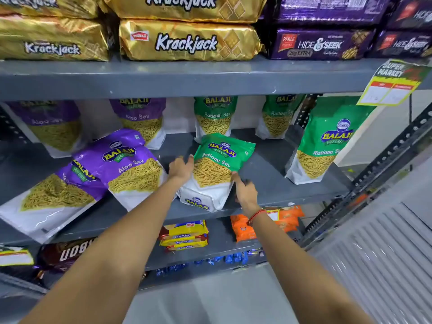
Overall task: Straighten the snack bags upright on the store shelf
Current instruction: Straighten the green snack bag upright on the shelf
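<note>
A green Ratlami Sev bag (217, 167) lies tilted back on the grey middle shelf (268, 183), its white bottom toward me. My left hand (181, 169) presses against its left edge and my right hand (244, 192) grips its lower right edge. Two purple Aloo Sev bags lie slumped to the left: one (131, 164) leaning on another (56, 195) nearer the shelf front. A green bag (325, 141) stands upright at the right. Along the back stand two purple bags (140, 120) (51, 125) and two green ones (214, 115) (278, 118).
Gold Krackjack packs (189, 40) and purple Hide & Seek packs (320, 43) fill the shelf above. Below lie yellow biscuit packs (184, 235), orange packs (243, 228) and a brown pack (67, 253). A price tag (392, 85) hangs at the right by the perforated upright (383, 155).
</note>
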Tool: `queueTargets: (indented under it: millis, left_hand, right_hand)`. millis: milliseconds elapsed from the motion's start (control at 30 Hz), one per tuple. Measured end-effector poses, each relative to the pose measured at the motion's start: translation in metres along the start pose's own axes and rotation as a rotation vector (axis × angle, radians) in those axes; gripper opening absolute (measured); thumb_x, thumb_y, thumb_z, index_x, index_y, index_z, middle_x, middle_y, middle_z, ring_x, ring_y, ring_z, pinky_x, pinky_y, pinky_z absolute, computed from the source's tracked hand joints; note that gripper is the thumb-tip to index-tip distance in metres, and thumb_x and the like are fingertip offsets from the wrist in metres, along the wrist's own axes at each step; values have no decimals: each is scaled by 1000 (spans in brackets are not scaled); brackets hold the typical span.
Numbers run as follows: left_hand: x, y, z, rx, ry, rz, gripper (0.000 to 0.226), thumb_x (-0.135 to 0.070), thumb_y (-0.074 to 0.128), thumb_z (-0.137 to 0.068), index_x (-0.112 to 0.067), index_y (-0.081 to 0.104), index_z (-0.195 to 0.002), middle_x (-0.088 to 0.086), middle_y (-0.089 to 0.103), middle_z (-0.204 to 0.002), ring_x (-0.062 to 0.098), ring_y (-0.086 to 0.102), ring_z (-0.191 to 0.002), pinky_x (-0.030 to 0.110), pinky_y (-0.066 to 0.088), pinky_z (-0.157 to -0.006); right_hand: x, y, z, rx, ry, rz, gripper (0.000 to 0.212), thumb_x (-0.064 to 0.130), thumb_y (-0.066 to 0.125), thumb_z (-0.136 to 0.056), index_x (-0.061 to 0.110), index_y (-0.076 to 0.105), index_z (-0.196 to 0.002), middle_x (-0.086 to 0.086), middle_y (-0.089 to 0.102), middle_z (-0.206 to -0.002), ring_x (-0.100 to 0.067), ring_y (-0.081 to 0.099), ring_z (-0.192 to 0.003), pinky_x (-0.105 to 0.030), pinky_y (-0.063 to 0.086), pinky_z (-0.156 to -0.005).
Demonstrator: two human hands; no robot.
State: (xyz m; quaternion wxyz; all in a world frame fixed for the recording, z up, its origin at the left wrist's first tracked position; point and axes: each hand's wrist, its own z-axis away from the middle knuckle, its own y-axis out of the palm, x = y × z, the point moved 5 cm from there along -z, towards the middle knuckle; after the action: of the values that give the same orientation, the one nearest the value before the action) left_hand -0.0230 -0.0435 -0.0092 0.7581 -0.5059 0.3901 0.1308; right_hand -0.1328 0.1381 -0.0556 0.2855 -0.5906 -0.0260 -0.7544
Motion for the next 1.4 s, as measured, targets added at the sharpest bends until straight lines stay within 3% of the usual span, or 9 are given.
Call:
queueTargets:
  millis: [67,200,367,467,633,800,967,1267,1400]
  left_hand:
    - [3,10,-2,123,-125,-7,60,-43,44,-93,6,47,-129,27,46,-139,40,44,-127,38,36,-102]
    - [6,16,-3,219,-223,198,50,-33,51,-91,1,51,-127,20,52,-136,34,51,-122,33,42,-96]
    - [14,19,1,198,-275,513,45,-19,65,-84,6,56,-120,21,63,-114,29,59,-97,36,47,-83]
    - [14,18,8,135,-247,630,33,-19,63,-86,-1,63,-113,20,66,-113,32,64,-94,34,50,-80]
    - [15,8,24,48,-123,811,21,-18,59,-89,-7,67,-105,8,66,-98,19,64,-78,23,48,-61]
    - [17,2,32,6,-46,860,27,-16,53,-92,-3,63,-114,10,65,-105,24,62,-95,32,48,-82]
    - [19,-2,30,-43,-19,814,24,-19,55,-92,-8,66,-110,1,66,-99,11,61,-82,19,46,-67]
    - [-9,12,22,-40,21,887,17,-16,52,-93,-9,66,-100,4,65,-95,12,60,-78,21,46,-61]
    - [-31,35,14,-18,-9,924,20,-20,47,-95,-12,64,-103,-2,66,-83,10,60,-71,19,47,-52]
  right_hand:
    - [-4,15,2,158,146,-145,61,56,62,-81,6,56,-116,-18,60,-123,-35,60,-109,-41,56,-80]
    - [-1,36,5,289,155,-210,64,47,78,-70,13,57,-121,-8,64,-124,-29,60,-114,-45,48,-101]
    - [0,25,8,346,79,-324,29,29,79,-74,21,61,-96,-5,70,-116,-17,66,-97,-33,52,-85]
    - [3,11,10,379,-22,-385,45,18,80,-72,12,61,-112,-9,69,-117,-23,66,-104,-38,52,-94]
    - [20,-9,11,438,-186,-378,42,11,83,-68,16,64,-105,4,76,-100,-16,71,-96,-21,57,-72]
    - [31,-7,14,478,-232,-357,46,5,82,-68,12,63,-110,1,74,-103,-13,71,-94,-21,57,-73]
    - [33,-6,10,484,-247,-323,51,12,84,-66,16,63,-112,1,72,-109,-15,69,-100,-24,56,-81]
    - [47,-22,-10,491,-337,-262,50,7,82,-69,22,59,-111,3,71,-112,-13,68,-103,-22,56,-81]
    - [63,-41,-31,433,-411,-182,64,3,82,-67,16,51,-121,-6,66,-121,-20,64,-111,-38,51,-96]
